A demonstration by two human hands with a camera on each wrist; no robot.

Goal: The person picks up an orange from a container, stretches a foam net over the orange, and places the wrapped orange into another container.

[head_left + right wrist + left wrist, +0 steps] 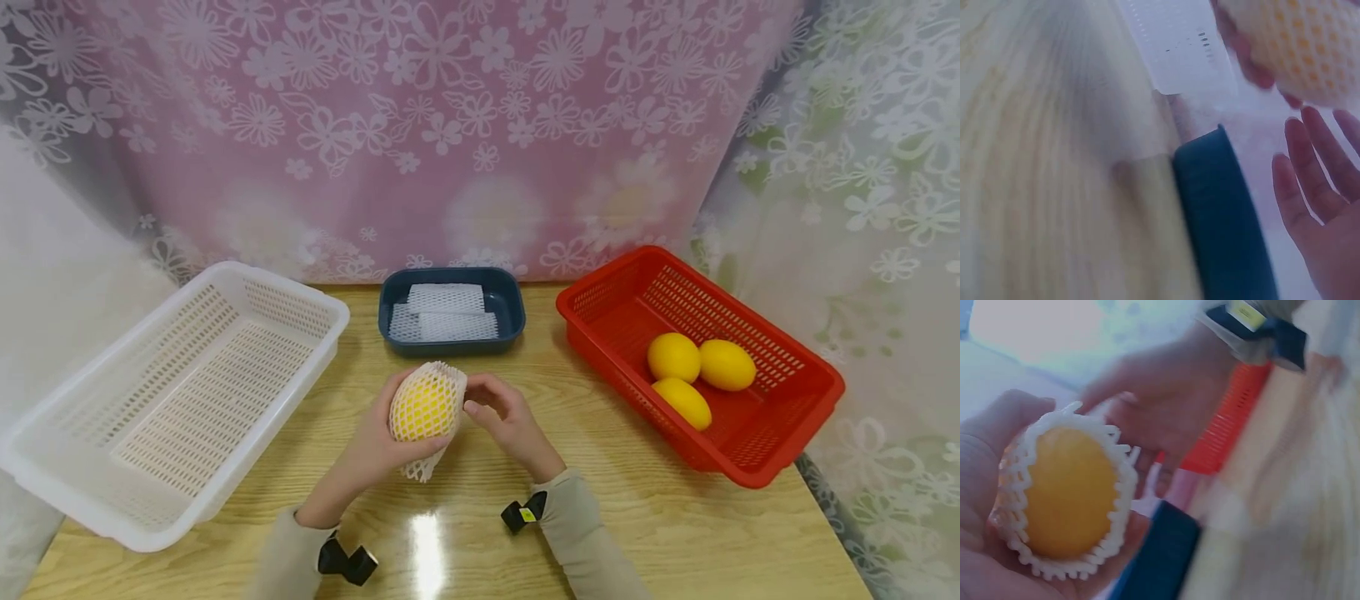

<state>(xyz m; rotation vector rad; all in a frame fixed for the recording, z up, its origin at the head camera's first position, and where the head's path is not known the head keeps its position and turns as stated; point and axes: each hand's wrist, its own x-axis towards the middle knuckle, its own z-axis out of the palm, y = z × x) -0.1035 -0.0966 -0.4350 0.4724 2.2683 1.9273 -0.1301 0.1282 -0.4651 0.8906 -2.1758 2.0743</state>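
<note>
In the head view my left hand (372, 451) grips a yellow oval fruit (426, 408) with a white foam net sleeve (420, 469) around it. One end of the fruit shows bare through the sleeve's round opening in the left wrist view. My right hand (517, 423) is close to the sleeve's right side, thumb and fingers bent loosely. The right wrist view shows its fingers (1310, 169) spread and relaxed just below the netted fruit (1310, 47), holding nothing.
A blue tray (452, 347) with several flat foam nets (459, 325) stands at the back. To the left is a white slotted basket (247, 450). The red basket (607, 367) on the right contains three yellow fruits (673, 358). Curtains hang behind the wooden table (480, 533).
</note>
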